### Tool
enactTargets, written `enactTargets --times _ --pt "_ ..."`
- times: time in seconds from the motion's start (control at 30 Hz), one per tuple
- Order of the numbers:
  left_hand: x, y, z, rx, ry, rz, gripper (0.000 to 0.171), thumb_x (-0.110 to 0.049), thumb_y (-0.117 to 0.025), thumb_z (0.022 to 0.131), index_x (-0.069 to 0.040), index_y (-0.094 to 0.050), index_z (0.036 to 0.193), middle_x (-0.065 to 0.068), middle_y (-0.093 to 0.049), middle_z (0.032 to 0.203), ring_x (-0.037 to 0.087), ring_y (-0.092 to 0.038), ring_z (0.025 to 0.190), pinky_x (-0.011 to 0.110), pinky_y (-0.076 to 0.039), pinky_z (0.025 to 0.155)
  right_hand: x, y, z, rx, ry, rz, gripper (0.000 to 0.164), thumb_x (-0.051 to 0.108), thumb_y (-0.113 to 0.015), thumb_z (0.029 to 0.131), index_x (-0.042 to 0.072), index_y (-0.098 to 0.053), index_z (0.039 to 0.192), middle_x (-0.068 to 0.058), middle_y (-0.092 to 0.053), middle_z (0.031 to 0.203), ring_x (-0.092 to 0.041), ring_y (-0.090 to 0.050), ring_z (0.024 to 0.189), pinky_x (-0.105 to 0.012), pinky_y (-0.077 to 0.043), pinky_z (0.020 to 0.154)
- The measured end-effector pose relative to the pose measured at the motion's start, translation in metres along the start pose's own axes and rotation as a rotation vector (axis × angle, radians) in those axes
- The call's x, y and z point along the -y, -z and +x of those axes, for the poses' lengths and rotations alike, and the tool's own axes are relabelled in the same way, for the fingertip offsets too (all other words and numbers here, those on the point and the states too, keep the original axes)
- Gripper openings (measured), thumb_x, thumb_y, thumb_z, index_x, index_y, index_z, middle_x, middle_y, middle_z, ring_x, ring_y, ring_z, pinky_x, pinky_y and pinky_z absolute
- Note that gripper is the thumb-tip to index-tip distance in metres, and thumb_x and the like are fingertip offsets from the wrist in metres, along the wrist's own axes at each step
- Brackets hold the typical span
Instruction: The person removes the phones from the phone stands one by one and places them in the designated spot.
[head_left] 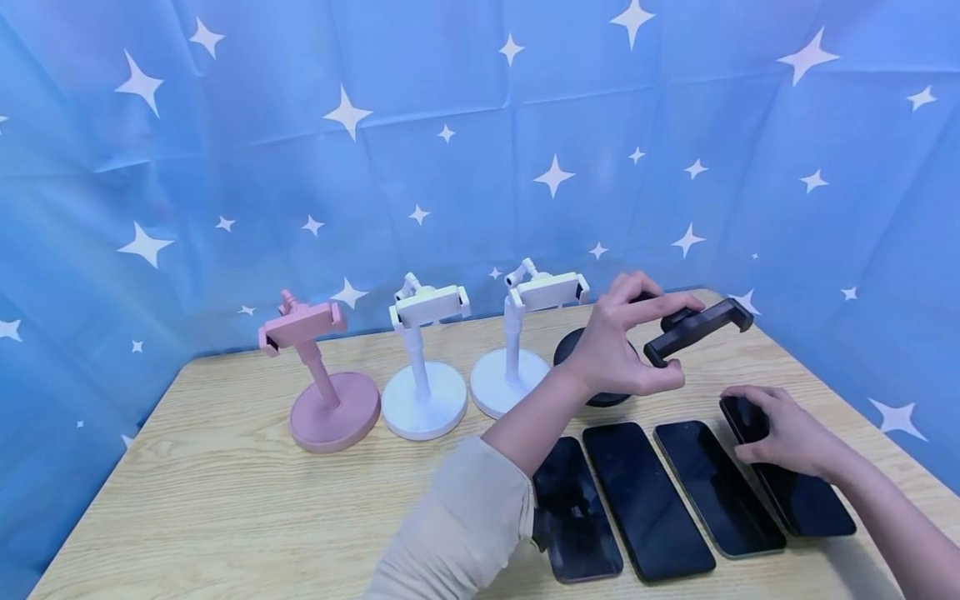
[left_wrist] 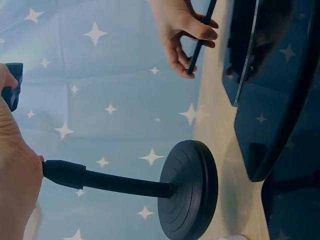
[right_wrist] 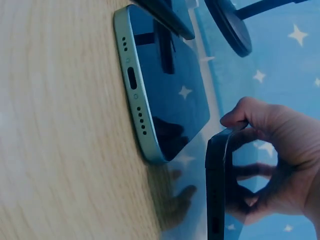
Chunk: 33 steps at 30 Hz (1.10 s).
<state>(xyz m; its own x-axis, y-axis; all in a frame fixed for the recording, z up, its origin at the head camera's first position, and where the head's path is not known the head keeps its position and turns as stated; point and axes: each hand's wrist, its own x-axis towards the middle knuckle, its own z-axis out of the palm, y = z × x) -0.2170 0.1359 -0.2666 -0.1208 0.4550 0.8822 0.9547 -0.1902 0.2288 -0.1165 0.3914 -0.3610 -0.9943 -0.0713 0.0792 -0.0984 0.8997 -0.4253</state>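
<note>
My left hand [head_left: 626,337] is at the top of a black phone stand [head_left: 697,332], fingers and thumb curled about the joint behind its clamp. In the left wrist view the stand's post [left_wrist: 120,182] runs from this hand down to the round base [left_wrist: 186,190]. On the far right, my right hand [head_left: 787,442] grips a black phone [head_left: 802,502] across its width near the far end, thumb on one edge and fingers on the other. The right wrist view shows this phone [right_wrist: 216,185] raised on edge relative to a green-rimmed phone [right_wrist: 172,95] on the table.
Left of the black stand are two white phone stands [head_left: 423,400] [head_left: 512,379] and a pink one [head_left: 333,412]. Three dark phones [head_left: 576,508] [head_left: 648,500] [head_left: 718,487] lie side by side on the wooden table [head_left: 210,492]. A blue star-patterned cloth [head_left: 420,175] hangs behind.
</note>
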Motion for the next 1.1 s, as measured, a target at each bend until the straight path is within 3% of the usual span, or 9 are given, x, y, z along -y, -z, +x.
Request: enactTargets --times 0.27,0.63,0.7,0.83,0.97,1.1 --pt "0.010 -0.016 -0.007 0.070 0.004 0.067 0.042 -0.016 -0.066 0.061 -0.005 -0.066 0.102 0.001 -0.046 0.084 0.010 -0.039 0.080 0.014 -0.030 0.072 -0.008 -0.006 -0.001 0.005 -0.007 0.015 0.071 0.009 -0.077 0.059 -0.004 -0.044 0.120 -0.034 -0.035 0.117 -0.047 -0.032 0.103 -0.056 -0.038 0.071" --pt "0.024 -0.025 -0.009 0.167 0.113 0.066 0.044 -0.018 -0.069 0.065 -0.009 -0.065 0.108 0.000 -0.048 0.090 0.011 -0.039 0.083 0.015 -0.029 0.072 -0.011 -0.006 0.004 0.011 -0.024 0.034 0.073 0.013 -0.078 0.059 -0.005 -0.043 0.121 -0.034 -0.034 0.118 -0.047 -0.030 0.104 -0.058 -0.036 0.073" --pt "0.025 -0.024 -0.007 0.190 0.160 0.035 0.046 -0.017 -0.070 0.067 -0.008 -0.063 0.111 0.001 -0.047 0.090 0.012 -0.038 0.084 0.015 -0.030 0.072 -0.011 -0.006 0.004 0.013 -0.025 0.035 0.074 0.014 -0.078 0.059 -0.005 -0.043 0.121 -0.035 -0.033 0.118 -0.048 -0.030 0.104 -0.058 -0.036 0.073" --pt "0.028 -0.021 -0.003 0.237 0.332 -0.017 0.051 -0.016 -0.071 0.070 -0.013 -0.059 0.119 0.000 -0.046 0.095 0.011 -0.037 0.092 0.016 -0.031 0.074 -0.012 -0.006 0.004 0.026 -0.024 0.027 0.074 0.017 -0.079 0.060 -0.004 -0.044 0.121 -0.034 -0.033 0.119 -0.048 -0.030 0.105 -0.058 -0.036 0.073" --pt "0.032 -0.018 0.001 0.226 0.490 -0.043 0.052 -0.014 -0.068 0.073 -0.018 -0.056 0.123 -0.001 -0.046 0.106 0.010 -0.037 0.101 0.018 -0.034 0.076 -0.012 -0.004 0.003 0.030 -0.011 0.003 0.073 0.021 -0.081 0.060 -0.003 -0.046 0.120 -0.033 -0.035 0.120 -0.048 -0.031 0.105 -0.059 -0.037 0.073" --pt "0.037 -0.018 0.003 0.219 0.578 -0.068 0.051 -0.014 -0.065 0.077 -0.022 -0.054 0.126 -0.001 -0.043 0.119 0.012 -0.035 0.109 0.022 -0.036 0.077 -0.013 -0.003 0.001 0.047 -0.012 -0.010 0.073 0.026 -0.080 0.063 -0.003 -0.046 0.121 -0.034 -0.034 0.120 -0.049 -0.033 0.104 -0.060 -0.037 0.073"
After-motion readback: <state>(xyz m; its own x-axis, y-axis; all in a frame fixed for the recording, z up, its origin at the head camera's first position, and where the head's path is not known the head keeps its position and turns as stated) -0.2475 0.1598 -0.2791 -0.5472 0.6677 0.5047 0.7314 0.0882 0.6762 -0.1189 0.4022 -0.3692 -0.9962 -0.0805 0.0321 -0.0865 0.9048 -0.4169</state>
